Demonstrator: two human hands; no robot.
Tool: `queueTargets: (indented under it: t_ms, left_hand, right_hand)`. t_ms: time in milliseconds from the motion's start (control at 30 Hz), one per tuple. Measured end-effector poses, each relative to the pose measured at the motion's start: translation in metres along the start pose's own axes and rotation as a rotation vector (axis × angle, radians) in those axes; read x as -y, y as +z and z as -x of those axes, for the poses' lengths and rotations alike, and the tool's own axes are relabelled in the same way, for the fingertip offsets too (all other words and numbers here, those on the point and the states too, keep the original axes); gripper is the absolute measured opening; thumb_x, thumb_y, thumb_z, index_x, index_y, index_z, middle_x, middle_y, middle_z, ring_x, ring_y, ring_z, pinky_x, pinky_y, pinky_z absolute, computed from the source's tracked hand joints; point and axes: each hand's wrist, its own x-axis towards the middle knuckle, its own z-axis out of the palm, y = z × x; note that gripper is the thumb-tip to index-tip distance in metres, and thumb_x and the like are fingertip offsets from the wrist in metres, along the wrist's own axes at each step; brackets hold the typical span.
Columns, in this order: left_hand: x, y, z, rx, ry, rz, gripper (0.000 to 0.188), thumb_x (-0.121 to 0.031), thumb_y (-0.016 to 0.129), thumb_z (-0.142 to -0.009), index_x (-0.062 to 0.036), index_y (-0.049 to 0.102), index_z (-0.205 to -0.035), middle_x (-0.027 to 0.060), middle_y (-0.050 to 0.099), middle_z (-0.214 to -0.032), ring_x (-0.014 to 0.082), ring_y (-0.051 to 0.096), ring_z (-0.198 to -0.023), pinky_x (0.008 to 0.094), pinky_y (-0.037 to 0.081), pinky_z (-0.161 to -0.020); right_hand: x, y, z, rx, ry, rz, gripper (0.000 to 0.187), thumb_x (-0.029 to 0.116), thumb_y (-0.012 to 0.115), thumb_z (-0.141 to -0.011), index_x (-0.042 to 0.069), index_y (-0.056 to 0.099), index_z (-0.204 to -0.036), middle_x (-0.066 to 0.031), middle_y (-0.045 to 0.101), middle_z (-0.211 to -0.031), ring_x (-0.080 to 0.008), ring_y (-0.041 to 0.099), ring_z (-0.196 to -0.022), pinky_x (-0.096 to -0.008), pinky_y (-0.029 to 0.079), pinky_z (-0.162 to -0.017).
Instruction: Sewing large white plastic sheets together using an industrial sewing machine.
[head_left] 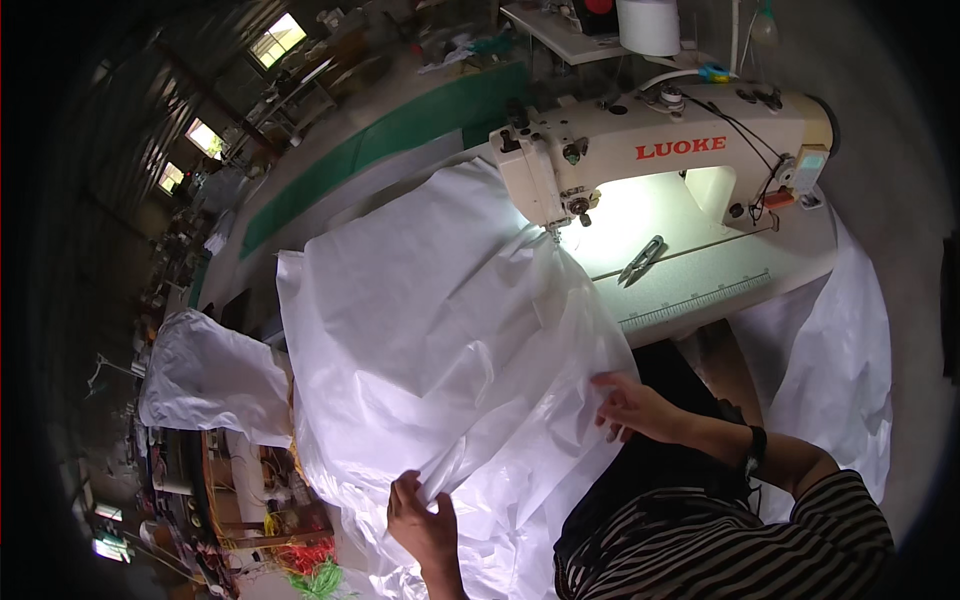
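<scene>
A large white plastic-like sheet (400, 300) spreads over the sewing machine bed and hangs toward my lap in folds. Its gathered part runs under the needle area of a white industrial sewing machine (680, 135), whose lamp lights the bed. My left hand (425, 525) is closed on a fold of the sheet at the lower middle. Beside the sheet's right edge, my right hand (640, 410) has its fingers apart and slightly bent, the fingertips against the material. Small thread snips (642, 260) lie on the bed, right of the needle.
More white material (835, 370) hangs at the right of the machine table. To the left, a white cloth (215, 375) drapes over a rack with red and green strands (312, 560) below. Beyond the machine stretches a green strip (400, 140); another table (560, 40) stands at the back.
</scene>
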Motion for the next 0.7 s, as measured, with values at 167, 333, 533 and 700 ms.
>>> queueTargets:
  t_ms: [167, 333, 533, 700]
  left_hand:
    - [-0.024, 0.009, -0.03, -0.162, 0.151, -0.017, 0.029, -0.001, 0.061, -0.075, -0.0042, 0.061, -0.104, 0.0126, 0.063, -0.084, 0.0354, 0.063, -0.077, 0.0453, 0.052, -0.07]
    - [-0.013, -0.032, -0.026, -0.152, 0.167, -0.005, 0.031, 0.002, 0.062, -0.075, -0.0051, 0.064, -0.105, 0.0137, 0.066, -0.09, 0.0348, 0.065, -0.079, 0.0434, 0.053, -0.071]
    - [-0.013, -0.066, 0.004, 0.048, 0.157, 0.124, 0.015, -0.001, 0.064, -0.085, -0.0018, 0.066, -0.099, 0.0151, 0.067, -0.086, 0.0319, 0.067, -0.076, 0.0388, 0.052, -0.067]
    - [-0.028, -0.081, 0.023, 0.517, 0.045, 0.363, 0.012, -0.008, 0.063, -0.095, -0.0035, 0.069, -0.104, 0.0179, 0.071, -0.083, 0.0252, 0.07, -0.068, 0.0352, 0.052, -0.058]
  right_hand:
    - [0.008, 0.022, -0.036, -0.034, -0.075, -0.259, 0.041, 0.023, 0.062, -0.099, 0.006, 0.045, -0.132, -0.0024, 0.061, -0.079, -0.009, 0.056, -0.059, -0.0245, 0.047, -0.056]
    - [0.012, 0.027, -0.039, -0.051, -0.14, -0.308, 0.019, 0.022, 0.062, -0.098, 0.008, 0.058, -0.111, 0.0023, 0.054, -0.076, -0.0065, 0.047, -0.061, -0.0243, 0.041, -0.059]
    - [0.034, 0.022, 0.005, -0.039, -0.251, -0.567, 0.009, 0.01, 0.062, -0.095, 0.005, 0.06, -0.103, -0.0018, 0.062, -0.102, -0.0128, 0.061, -0.098, -0.0289, 0.049, -0.086]
    - [0.019, 0.033, 0.045, 0.356, -0.277, -0.51, 0.011, 0.009, 0.065, -0.096, 0.002, 0.056, -0.1, -0.0064, 0.065, -0.094, -0.0146, 0.064, -0.092, -0.0305, 0.051, -0.086]
